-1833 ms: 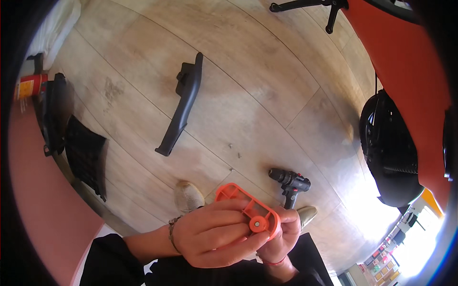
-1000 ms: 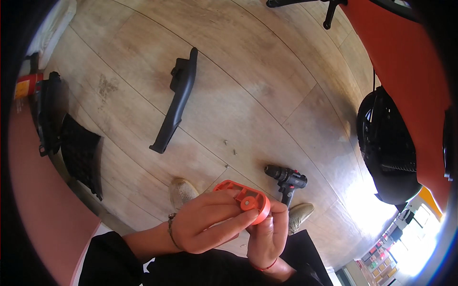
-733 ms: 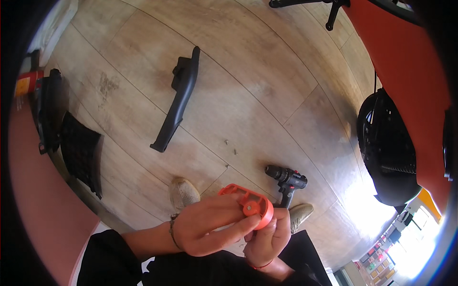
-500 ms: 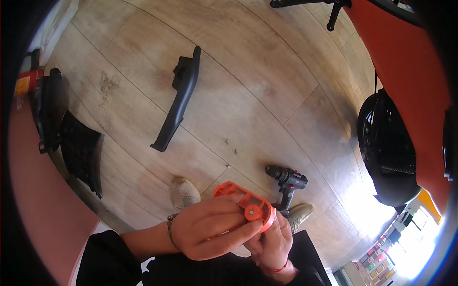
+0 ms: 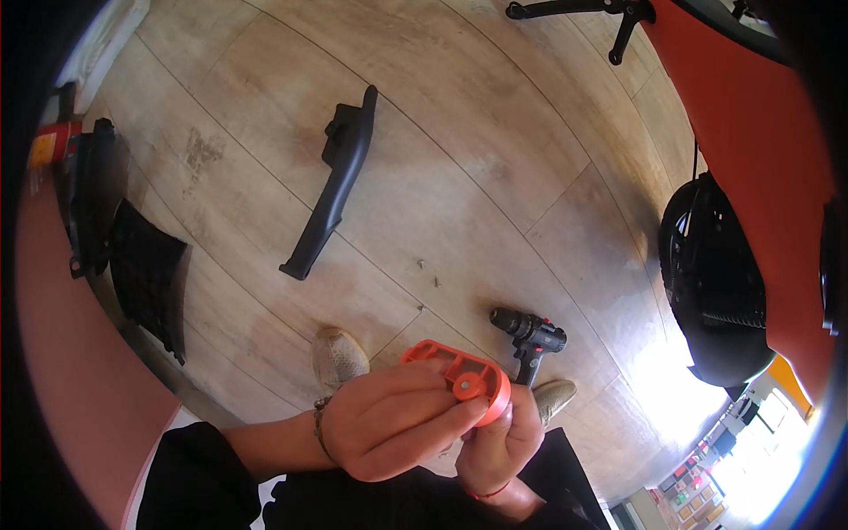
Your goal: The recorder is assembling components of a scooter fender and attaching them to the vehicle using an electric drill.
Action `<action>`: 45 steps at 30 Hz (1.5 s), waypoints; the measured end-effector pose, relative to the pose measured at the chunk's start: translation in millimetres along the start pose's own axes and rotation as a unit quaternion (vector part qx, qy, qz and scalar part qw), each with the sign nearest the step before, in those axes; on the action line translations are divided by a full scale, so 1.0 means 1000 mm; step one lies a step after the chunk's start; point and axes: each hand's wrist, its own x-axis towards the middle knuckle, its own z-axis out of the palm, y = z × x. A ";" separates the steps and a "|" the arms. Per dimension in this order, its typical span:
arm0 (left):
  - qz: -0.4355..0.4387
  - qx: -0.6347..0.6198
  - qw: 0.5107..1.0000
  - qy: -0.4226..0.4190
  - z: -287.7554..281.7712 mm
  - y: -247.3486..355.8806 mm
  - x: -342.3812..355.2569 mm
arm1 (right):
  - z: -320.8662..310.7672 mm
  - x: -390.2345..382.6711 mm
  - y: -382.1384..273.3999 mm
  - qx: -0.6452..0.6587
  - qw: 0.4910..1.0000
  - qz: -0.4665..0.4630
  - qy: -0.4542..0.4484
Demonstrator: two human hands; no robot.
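Two hands meet on one orange part [image 5: 473, 380], and it sits right between them, up off the wooden floor [image 5: 256, 168] and in front of the body. The left hand [image 5: 389, 422] does the broad work: its fingers are closed across the near side, fingertips by the round boss [image 5: 466, 386] with its pale centre. The right hand [image 5: 503, 446] takes the rounded end in a close pinch, thumb against the wall. No gap shows in either hold, though what the hidden fingers do underneath, or whether they have anything else, one cannot tell. It looks like one hand steadies while the other works the end, and the ribbed, hollow side tilts up, probably so that the person can see into it.

Just beyond the right hand lies a dark drill [image 5: 532, 336], chuck pointing left, seemingly parked for an easy reach. Ahead of the grip, small metal pieces [image 5: 437, 282] lie scattered, screws perhaps, in plain sight. Farther out, ahead and to the left, a long black part [image 5: 340, 194] rests well apart from the hands, likely out of the feet's way.
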 end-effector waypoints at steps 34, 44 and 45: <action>0.018 -0.010 0.999 -0.041 -0.004 0.003 0.003 | -0.008 0.000 -0.018 0.143 0.968 0.196 -0.058; 0.009 -0.025 0.999 -0.039 -0.006 0.003 0.006 | -0.034 0.009 -0.013 0.336 0.866 0.341 -0.145; 0.009 -0.025 0.999 -0.039 -0.006 0.004 0.006 | -0.040 0.010 -0.007 0.452 0.751 0.435 -0.208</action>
